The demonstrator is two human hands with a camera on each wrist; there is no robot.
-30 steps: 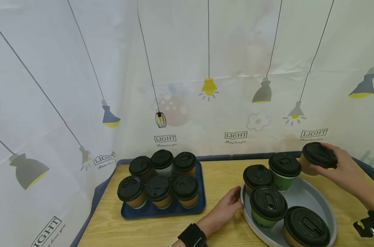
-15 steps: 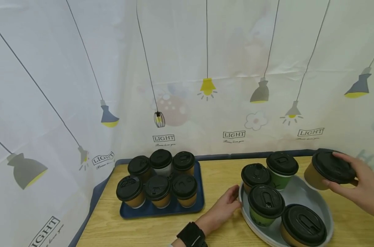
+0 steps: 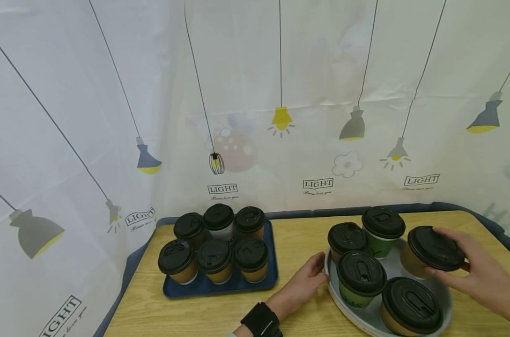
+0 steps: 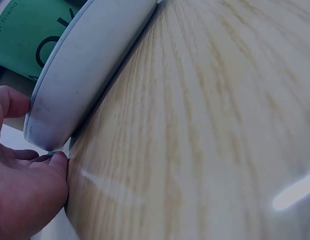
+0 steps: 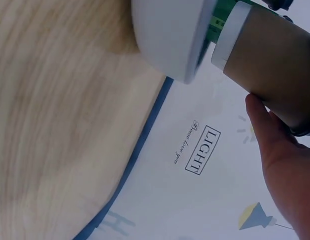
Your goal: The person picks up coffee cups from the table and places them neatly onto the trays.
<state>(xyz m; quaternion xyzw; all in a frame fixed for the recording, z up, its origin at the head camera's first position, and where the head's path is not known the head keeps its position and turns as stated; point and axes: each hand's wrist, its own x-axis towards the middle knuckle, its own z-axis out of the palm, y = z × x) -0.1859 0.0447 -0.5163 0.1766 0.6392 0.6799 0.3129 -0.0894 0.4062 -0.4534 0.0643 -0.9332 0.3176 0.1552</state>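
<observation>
My right hand point(image 3: 478, 276) grips a brown paper coffee cup point(image 3: 412, 263) with a black lid, tilted over the right part of the round grey tray point(image 3: 447, 299). In the right wrist view, the base of this coffee cup point(image 5: 270, 62) shows above the tray rim point(image 5: 170, 40). With thumb and fingers, my left hand point(image 3: 301, 286) holds the tray's left edge; the left wrist view shows fingertips against its wall point(image 4: 89, 75). Standing on the tray are two green lidded cups point(image 3: 360, 281) and two brown ones point(image 3: 411, 306).
A dark blue rectangular tray point(image 3: 273, 262) on the left bears several black-lidded cups point(image 3: 214, 257) in two rows. Both trays stand on a wooden table point(image 3: 299, 243). Behind it hangs a pale cloth point(image 3: 255, 93) printed with lamps.
My right hand first moved the brown coffee cup rightward and nearer, then leftward and lower over the round tray. The left hand stays on the tray's edge.
</observation>
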